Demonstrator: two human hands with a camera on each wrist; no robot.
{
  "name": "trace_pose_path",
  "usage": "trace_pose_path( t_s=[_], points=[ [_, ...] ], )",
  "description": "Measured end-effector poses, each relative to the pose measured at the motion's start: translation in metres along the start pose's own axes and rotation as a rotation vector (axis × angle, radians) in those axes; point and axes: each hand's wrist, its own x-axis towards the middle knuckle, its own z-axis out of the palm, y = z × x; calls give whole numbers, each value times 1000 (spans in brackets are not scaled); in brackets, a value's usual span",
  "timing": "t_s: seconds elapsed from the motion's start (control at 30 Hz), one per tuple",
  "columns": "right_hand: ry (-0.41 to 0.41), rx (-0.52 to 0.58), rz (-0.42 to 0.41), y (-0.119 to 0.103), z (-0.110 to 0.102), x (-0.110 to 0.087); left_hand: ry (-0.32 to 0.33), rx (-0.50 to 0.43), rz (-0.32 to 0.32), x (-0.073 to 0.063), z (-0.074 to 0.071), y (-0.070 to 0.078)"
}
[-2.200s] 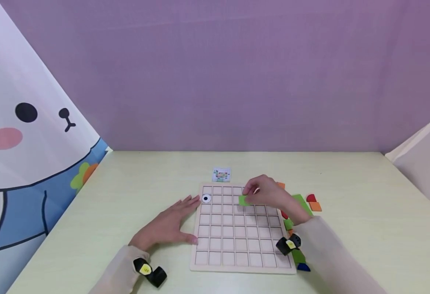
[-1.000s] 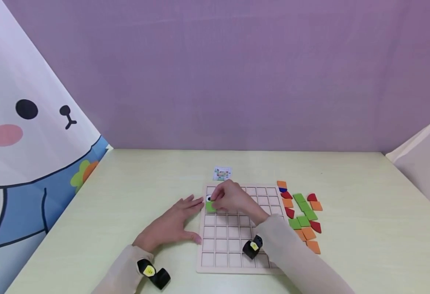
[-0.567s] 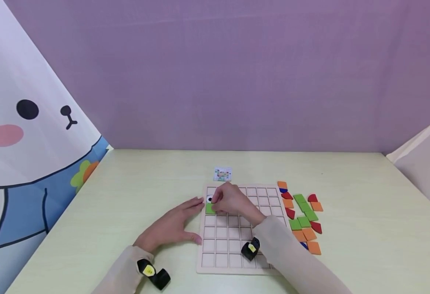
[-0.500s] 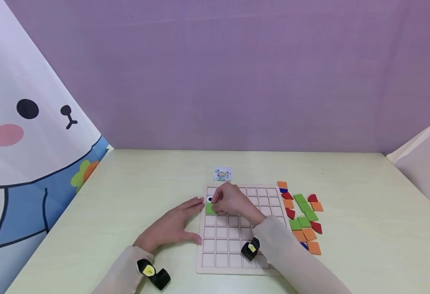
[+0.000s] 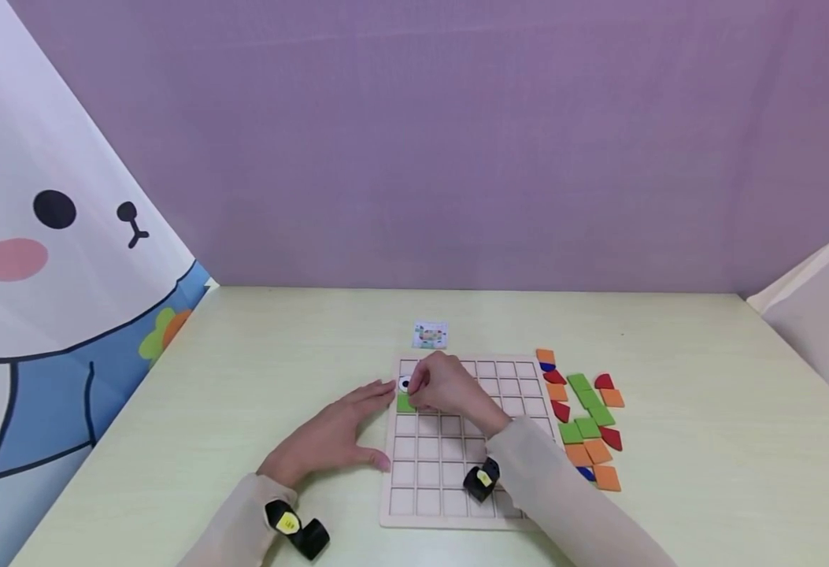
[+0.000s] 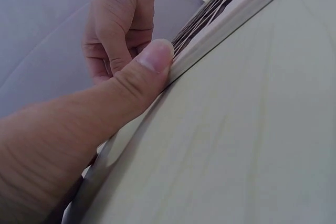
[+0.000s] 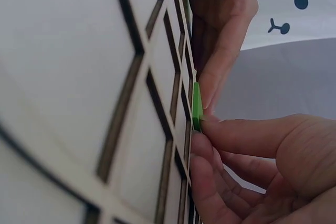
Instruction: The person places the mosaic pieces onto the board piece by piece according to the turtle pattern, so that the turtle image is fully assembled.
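Observation:
A pale wooden grid board [image 5: 471, 523] lies on the table, its square cells edged by raised ribs. My right hand [image 5: 449, 390] pinches a green square tile [image 5: 405, 404] at the board's left column, just below a white round eye piece [image 5: 404, 384]. In the right wrist view the thumb meets the edge of the green tile [image 7: 197, 106], which sits a little proud of the ribs; its seating is hard to tell. With fingers spread, my left hand [image 5: 332, 433] rests against the board's left edge. The left wrist view shows its thumb [image 6: 155, 59] on the rim.
Right of the board lie loose tiles: green squares [image 5: 601, 415], orange squares [image 5: 606, 477], red rounded pieces [image 5: 610, 438] and a few blue ones [image 5: 586, 473]. A small picture card [image 5: 430, 335] lies beyond the board. A purple cloth [image 5: 457, 157] backs the table.
My right hand has carried the green tile leftward across the board to the cell below the eye piece. Over the last half second both hands stay almost still.

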Motion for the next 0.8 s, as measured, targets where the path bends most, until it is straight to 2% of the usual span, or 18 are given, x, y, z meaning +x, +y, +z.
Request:
trace_pose_path(
  t_s=[0.57, 0.8],
  points=[
    [-22, -42, -21, 1, -1, -2, -1, 23, 18, 2, 1, 1],
    [-21, -55, -66, -1, -1, -1, 14, 25, 19, 0, 0, 2]
  ],
)
